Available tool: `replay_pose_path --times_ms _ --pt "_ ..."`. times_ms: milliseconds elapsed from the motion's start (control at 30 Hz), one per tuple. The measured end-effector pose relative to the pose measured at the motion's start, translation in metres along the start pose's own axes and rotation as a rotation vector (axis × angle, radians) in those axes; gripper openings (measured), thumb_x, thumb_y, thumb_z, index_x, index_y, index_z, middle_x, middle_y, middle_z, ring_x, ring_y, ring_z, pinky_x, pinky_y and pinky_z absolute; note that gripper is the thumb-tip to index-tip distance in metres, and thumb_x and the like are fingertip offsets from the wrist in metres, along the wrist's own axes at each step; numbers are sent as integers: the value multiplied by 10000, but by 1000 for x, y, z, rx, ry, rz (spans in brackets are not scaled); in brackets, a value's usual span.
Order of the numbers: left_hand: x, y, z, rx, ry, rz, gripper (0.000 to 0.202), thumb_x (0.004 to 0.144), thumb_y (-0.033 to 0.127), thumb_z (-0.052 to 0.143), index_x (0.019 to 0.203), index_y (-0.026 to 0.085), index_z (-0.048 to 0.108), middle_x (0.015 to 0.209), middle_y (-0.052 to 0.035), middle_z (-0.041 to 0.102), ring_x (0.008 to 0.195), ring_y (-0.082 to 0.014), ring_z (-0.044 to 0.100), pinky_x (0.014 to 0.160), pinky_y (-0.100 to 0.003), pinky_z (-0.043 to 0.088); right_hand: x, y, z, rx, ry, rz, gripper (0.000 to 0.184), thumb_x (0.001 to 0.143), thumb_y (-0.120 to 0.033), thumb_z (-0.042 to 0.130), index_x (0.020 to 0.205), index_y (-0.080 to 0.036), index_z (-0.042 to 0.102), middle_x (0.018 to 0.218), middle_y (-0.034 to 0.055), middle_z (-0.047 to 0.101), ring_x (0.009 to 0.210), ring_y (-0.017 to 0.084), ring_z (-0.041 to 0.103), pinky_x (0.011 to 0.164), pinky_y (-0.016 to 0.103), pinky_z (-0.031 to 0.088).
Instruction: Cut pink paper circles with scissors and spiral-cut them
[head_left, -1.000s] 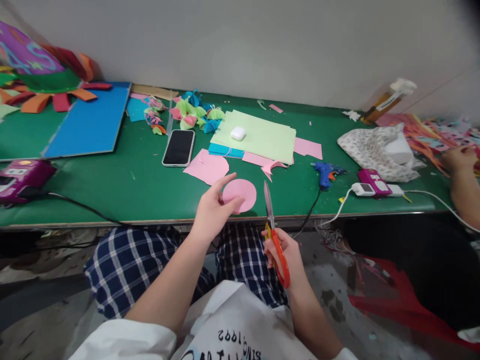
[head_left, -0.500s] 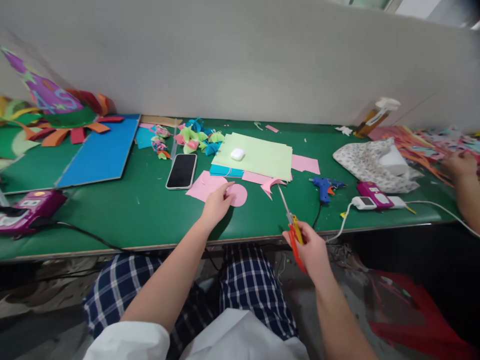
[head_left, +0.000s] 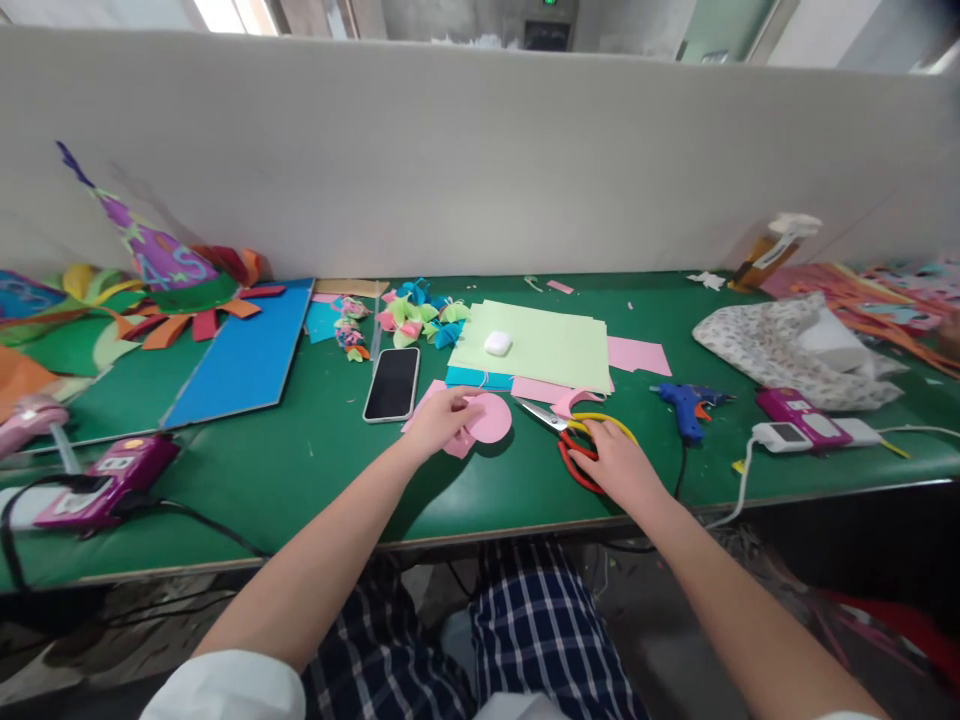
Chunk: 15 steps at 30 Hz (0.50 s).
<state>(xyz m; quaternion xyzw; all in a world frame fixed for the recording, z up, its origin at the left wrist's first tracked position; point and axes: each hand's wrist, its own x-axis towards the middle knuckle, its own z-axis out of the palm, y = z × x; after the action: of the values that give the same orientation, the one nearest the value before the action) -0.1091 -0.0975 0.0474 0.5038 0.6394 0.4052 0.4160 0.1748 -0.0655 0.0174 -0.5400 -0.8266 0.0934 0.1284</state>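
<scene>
My left hand (head_left: 442, 418) lies on the green table (head_left: 300, 470), its fingers closed on the edge of a pink paper circle (head_left: 495, 420) that rests on a pink sheet (head_left: 427, 402). My right hand (head_left: 613, 462) sits to the right of it, fingers curled over the red and yellow handles of the scissors (head_left: 574, 432). The scissors lie flat on the table with their blades pointing left toward the circle. A curved pink offcut (head_left: 574, 400) lies just behind the blades.
Behind my hands are a phone (head_left: 392, 383), a stack of light green paper (head_left: 555, 350) with a white earbud case (head_left: 498, 343), and folded paper shapes (head_left: 420, 320). To the right lie a blue glue gun (head_left: 688, 402) and a cloth (head_left: 780, 345); to the left a blue board (head_left: 240, 360) and a purple device (head_left: 112, 475).
Both hands have moved forward from my lap onto the table. The pink circle has gone down onto the pink sheet, and the scissors, held upright before, now lie flat.
</scene>
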Motion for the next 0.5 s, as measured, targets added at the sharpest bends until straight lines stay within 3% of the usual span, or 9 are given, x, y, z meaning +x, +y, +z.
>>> replay_pose_path --times_ms 200,267,333,367,433,500 --pt "9 -3 -13 -150 19 -29 263 727 322 746 939 169 775 752 -35 713 632 -140 592 457 -211 468 10 -3 -6 -37 47 -55 409 848 -255 698 1213 -71 678 1087 209 732 1052 382 669 922 488 538" --pt "9 -2 -14 -201 23 -42 248 698 313 776 900 169 778 721 -31 711 617 -143 587 445 -214 462 14 -17 -10 17 141 -67 351 865 -296 674 1154 -99 706 1064 200 735 1036 383 658 896 490 533" --pt "8 0 -15 -255 30 -52 226 667 302 814 848 171 780 669 -21 700 579 -135 572 435 -209 443 25 -39 -13 207 207 -82 274 873 -335 652 1056 -146 732 1034 166 745 1002 343 665 878 453 528" --pt "7 1 -15 -283 33 -56 212 649 295 835 811 170 778 631 -14 686 558 -130 561 433 -205 432 33 -53 -13 348 187 -81 245 861 -348 654 1010 -171 737 981 134 753 945 311 676 852 426 528" --pt "6 2 -18 -349 47 -62 210 609 282 877 743 161 770 564 -4 653 523 -119 538 431 -197 410 53 -79 -12 654 -29 -71 201 819 -348 680 939 -196 735 906 82 762 833 260 680 774 378 521" --pt "8 2 -22 -445 92 -64 245 593 296 903 736 154 764 566 -2 653 527 -114 540 449 -191 412 76 -101 -6 737 -101 -95 131 801 -319 662 759 -204 708 758 27 740 707 210 662 674 318 501"
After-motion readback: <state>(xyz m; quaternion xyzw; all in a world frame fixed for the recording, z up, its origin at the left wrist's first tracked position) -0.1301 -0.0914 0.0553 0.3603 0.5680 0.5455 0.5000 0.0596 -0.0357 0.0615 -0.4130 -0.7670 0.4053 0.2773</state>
